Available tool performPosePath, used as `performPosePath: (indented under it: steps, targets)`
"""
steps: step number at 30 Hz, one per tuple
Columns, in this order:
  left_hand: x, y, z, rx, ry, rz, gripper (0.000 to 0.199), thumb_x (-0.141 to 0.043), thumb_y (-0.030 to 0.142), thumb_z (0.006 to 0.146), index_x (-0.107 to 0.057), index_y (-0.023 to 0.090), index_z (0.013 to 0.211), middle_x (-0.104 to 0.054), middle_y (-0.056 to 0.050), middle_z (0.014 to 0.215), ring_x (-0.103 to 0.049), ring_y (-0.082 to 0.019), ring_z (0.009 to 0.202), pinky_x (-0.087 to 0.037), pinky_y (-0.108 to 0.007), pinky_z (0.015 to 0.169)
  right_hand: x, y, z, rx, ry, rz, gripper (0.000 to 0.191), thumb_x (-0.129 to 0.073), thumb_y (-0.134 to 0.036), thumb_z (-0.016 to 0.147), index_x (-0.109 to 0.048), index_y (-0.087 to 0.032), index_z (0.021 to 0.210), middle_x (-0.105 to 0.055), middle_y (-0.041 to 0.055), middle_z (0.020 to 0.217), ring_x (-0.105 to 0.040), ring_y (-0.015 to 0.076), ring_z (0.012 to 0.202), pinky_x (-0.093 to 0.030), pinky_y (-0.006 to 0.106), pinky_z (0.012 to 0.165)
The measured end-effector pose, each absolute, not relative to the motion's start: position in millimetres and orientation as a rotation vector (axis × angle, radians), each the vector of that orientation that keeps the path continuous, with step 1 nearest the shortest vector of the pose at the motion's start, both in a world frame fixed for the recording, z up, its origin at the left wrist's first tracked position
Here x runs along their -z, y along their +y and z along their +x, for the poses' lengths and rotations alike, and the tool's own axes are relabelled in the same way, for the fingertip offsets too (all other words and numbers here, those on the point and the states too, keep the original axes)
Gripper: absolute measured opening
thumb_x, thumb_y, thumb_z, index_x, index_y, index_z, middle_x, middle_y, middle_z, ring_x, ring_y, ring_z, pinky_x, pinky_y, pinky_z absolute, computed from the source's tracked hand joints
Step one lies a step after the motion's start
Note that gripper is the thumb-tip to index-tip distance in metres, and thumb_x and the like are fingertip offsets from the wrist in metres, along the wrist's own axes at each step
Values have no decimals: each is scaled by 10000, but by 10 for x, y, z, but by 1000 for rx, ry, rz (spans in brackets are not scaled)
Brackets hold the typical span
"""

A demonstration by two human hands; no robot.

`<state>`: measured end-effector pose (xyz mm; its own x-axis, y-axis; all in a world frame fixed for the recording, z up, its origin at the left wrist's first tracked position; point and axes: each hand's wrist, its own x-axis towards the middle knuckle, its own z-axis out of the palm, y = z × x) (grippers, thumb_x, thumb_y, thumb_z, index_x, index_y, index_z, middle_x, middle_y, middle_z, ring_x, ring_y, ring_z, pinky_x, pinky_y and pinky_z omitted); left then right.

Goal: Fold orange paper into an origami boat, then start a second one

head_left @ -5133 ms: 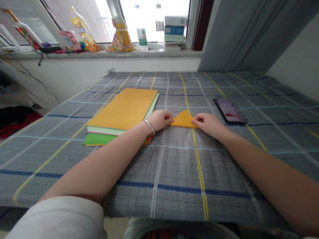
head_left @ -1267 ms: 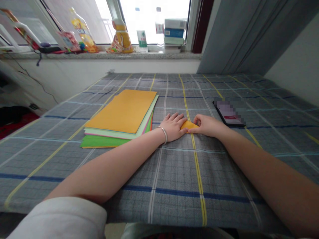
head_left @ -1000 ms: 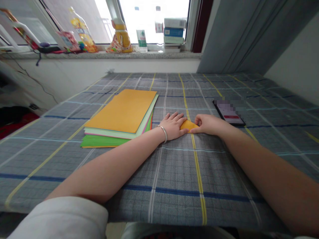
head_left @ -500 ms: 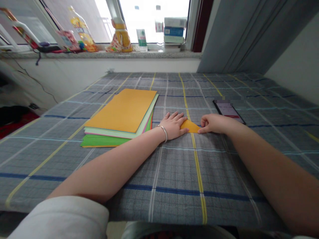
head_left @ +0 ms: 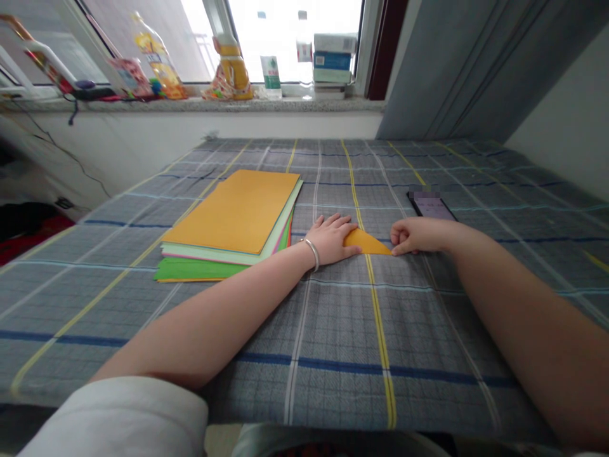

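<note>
Orange triangle (head_left: 366, 243): folded paper lying flat on the checked cloth (head_left: 333, 330), between the two hands, with its pointed corner toward the window.
Long axis: runs sideways across the head view, from the left hand to the right hand, dipping slightly toward the person at the right tip.
Left hand (head_left: 333, 238): open and flat on the cloth, fingers spread, its edge against the triangle's left corner; a bangle (head_left: 312, 252) circles the wrist.
Right hand (head_left: 417, 235): fingers curled, fingertips (head_left: 394, 249) touching the triangle's right tip; whether they pinch it, I cannot tell.
Nearer hand: the left overlaps more of the paper; the right meets only the tip.
Paper stack (head_left: 233, 212): coloured sheets, orange on top, to the left of the left hand, apart from the triangle.
Phone (head_left: 431, 204): beyond the right hand, its screen blurred.
</note>
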<state>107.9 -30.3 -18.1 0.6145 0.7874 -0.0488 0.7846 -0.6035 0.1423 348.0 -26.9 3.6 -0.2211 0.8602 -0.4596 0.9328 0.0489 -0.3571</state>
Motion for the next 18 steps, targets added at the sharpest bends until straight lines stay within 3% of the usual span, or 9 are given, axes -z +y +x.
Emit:
performPosePath:
  steps: [3, 8, 12, 18]
  targets:
    - [185, -295, 1078, -53, 1324, 2680, 681, -451, 602, 908, -383, 216, 1465, -293, -58, 1582, -237, -292, 1464, -200, -554, 1184, -59, -304, 3467, 987, 2212, 1931, 94, -652, -206, 733, -597, -233, 804, -615, -24, 618, -551, 139, 540, -386, 275, 504]
    - [203, -269, 1076, -125, 1325, 2674, 688, -515, 606, 876, -438, 208, 1432, -350, -61, 1556, -281, -290, 1446, -235, -499, 1181, 7, -391, 3193, 430, 2525, 2312, 58, -615, -261, 791, -588, -214, 771, -664, 37, 759, -584, 170, 672, -409, 298, 589]
    - [209, -250, 1064, -205, 1299, 2681, 663, -545, 617, 853, -501, 216, 1379, -423, -68, 1512, -356, -274, 1404, -290, -475, 1151, 142, -449, 2988, 863, 2803, 1995, 72, -613, -292, 807, -592, -223, 808, -639, 5, 716, -576, 155, 654, -427, 283, 602]
    - [168, -238, 1021, -214, 1245, 2684, 720, -618, 559, 826, -449, 176, 1411, -478, -90, 1465, -424, -254, 1356, -330, -400, 1130, 214, -484, 2967, 770, 2762, 1863, 144, -625, -358, 812, -563, -230, 791, -585, -16, 667, -512, 148, 599, -355, 293, 551]
